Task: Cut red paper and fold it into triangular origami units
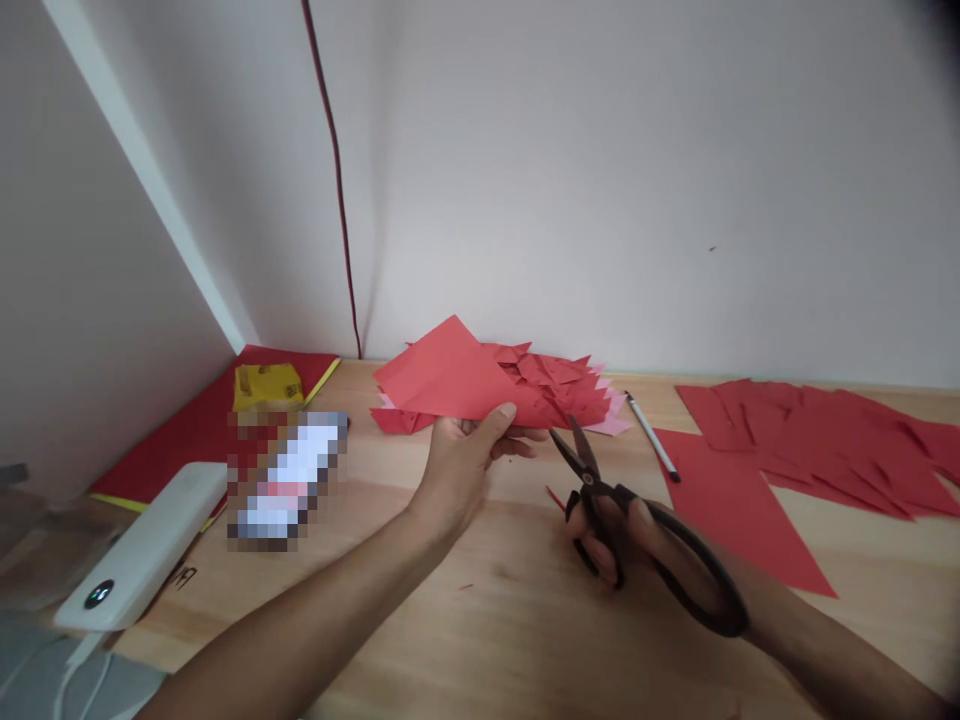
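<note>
My left hand pinches the near edge of a folded red paper piece, thumb on top, holding it just above the wooden table. My right hand grips black scissors through their big loop handles. The blades are parted and point toward the paper's right end, a short gap from it. Behind the held piece lies a heap of cut red and pink paper shapes.
Red paper sheets spread over the table's right side, a white pen beside them. At left lie a white power bank, a yellow packet on a red sheet, and a blurred object. A red cord runs down the wall.
</note>
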The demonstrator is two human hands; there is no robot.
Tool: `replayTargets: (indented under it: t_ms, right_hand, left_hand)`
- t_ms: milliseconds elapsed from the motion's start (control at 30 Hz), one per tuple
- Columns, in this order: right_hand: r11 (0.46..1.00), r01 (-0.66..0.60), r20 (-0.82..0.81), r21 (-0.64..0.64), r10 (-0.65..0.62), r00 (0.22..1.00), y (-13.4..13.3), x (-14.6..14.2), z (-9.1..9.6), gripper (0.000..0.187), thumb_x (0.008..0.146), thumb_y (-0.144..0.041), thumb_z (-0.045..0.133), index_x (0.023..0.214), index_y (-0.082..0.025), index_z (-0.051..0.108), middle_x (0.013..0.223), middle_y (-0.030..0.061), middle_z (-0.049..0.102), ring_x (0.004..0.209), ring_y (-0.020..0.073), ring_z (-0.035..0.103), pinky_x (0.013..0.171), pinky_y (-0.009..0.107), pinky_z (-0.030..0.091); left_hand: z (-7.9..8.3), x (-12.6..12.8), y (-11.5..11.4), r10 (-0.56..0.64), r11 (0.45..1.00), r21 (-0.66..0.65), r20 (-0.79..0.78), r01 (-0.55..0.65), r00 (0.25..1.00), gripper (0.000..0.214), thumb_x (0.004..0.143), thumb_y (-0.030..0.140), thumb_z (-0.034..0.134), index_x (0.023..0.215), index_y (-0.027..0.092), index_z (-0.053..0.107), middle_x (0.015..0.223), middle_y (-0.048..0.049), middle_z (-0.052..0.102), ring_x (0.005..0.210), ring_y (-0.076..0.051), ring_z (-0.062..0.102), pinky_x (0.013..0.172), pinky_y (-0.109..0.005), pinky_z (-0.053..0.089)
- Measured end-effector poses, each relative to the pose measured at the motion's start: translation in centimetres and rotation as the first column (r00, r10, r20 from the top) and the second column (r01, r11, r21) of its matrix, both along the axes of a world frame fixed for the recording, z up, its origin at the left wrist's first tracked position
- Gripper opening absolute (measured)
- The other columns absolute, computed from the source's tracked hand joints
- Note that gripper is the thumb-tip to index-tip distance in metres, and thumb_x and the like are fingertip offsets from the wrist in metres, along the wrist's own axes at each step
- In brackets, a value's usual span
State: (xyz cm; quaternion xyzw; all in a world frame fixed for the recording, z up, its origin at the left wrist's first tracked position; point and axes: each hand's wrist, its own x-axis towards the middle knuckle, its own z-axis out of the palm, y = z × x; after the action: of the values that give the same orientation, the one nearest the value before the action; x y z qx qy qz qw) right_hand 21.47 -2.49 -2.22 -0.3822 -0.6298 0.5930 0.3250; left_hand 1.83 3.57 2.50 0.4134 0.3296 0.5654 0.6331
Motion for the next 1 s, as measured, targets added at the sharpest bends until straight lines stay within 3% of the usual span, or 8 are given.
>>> replayTargets:
  t_ms: [167, 600, 1000]
  right_hand:
    - [0.999, 0.016, 0.107, 0.043, -0.021, 0.994, -0.2, 0.5, 1.4, 0.049, 0.088, -0.064, 0.036, 0.087, -0.02, 0.058, 0.069, 0.0025, 0.053, 0.061, 0.0157, 0.047, 0.06, 0.029, 0.041]
    - [0.998, 0.008, 0.199, 0.056, -0.019, 0.98, -0.3, 0.3, 1.4, 0.04, 0.087, -0.059, 0.047, 0.087, -0.02, 0.057, 0.066, 0.0008, 0.052, 0.054, 0.0133, 0.043, 0.047, 0.025, 0.031]
    - [0.998, 0.037, 0.427, 0.053, -0.056, 0.903, -0.7, -0.7, 3.6, 0.042, 0.09, -0.059, 0.038, 0.084, -0.019, 0.051, 0.069, -0.0015, 0.046, 0.061, 0.013, 0.042, 0.053, 0.025, 0.029]
  left_hand:
    - [-0.5, 0.1, -0.6, -0.001, 0.999, -0.049, 0.008, 0.001, 1.0, 0.022, 0.075, 0.029, 0.07, 0.086, 0.011, 0.064, 0.075, -0.007, 0.07, 0.07, -0.021, 0.069, 0.057, -0.027, 0.052]
    - [-1.1, 0.1, -1.3, -0.056, 0.995, -0.078, 0.031, 0.058, 0.998, 0.022, 0.076, 0.027, 0.069, 0.088, 0.01, 0.063, 0.081, -0.0096, 0.072, 0.069, -0.021, 0.07, 0.06, -0.029, 0.055]
    - [-1.3, 0.2, -1.6, -0.05, 0.994, -0.095, 0.046, 0.054, 0.998, 0.02, 0.077, 0.027, 0.068, 0.083, 0.008, 0.064, 0.077, -0.0099, 0.071, 0.068, -0.02, 0.07, 0.063, -0.028, 0.057]
